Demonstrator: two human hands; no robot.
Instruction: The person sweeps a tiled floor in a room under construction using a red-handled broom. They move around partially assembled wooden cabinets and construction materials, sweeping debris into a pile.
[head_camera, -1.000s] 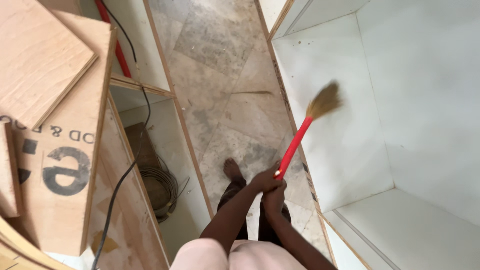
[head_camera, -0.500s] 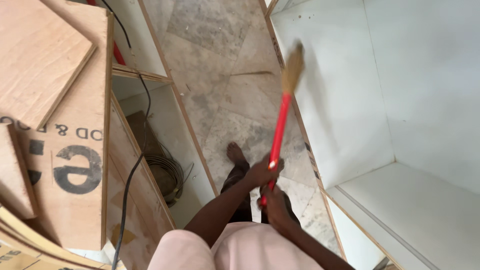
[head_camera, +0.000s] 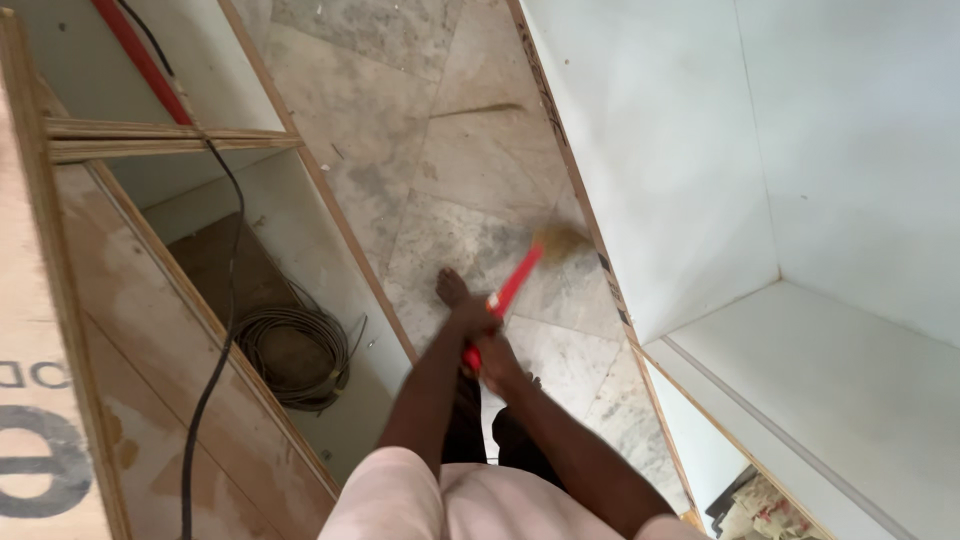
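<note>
Both hands grip the red handle of a small broom (head_camera: 520, 275). My left hand (head_camera: 470, 318) is higher on the handle and my right hand (head_camera: 497, 364) holds its lower end. The straw-coloured bristles (head_camera: 562, 241) are blurred and touch the grey marble floor (head_camera: 400, 130) beside the base of the white cabinet (head_camera: 700, 170) on the right. My bare foot (head_camera: 450, 286) stands on the floor just left of the handle.
On the left, a wooden cabinet carcass (head_camera: 200, 330) lies open with a coil of cable (head_camera: 292, 355) inside and a black cord (head_camera: 215, 330) running across it. A red bar (head_camera: 140, 60) leans at the top left. Papers (head_camera: 765, 505) lie at the bottom right.
The broom head has swung down from up the aisle to the floor near the white cabinet's base. The view has shifted, and the plywood sheets have slid out to the left.
</note>
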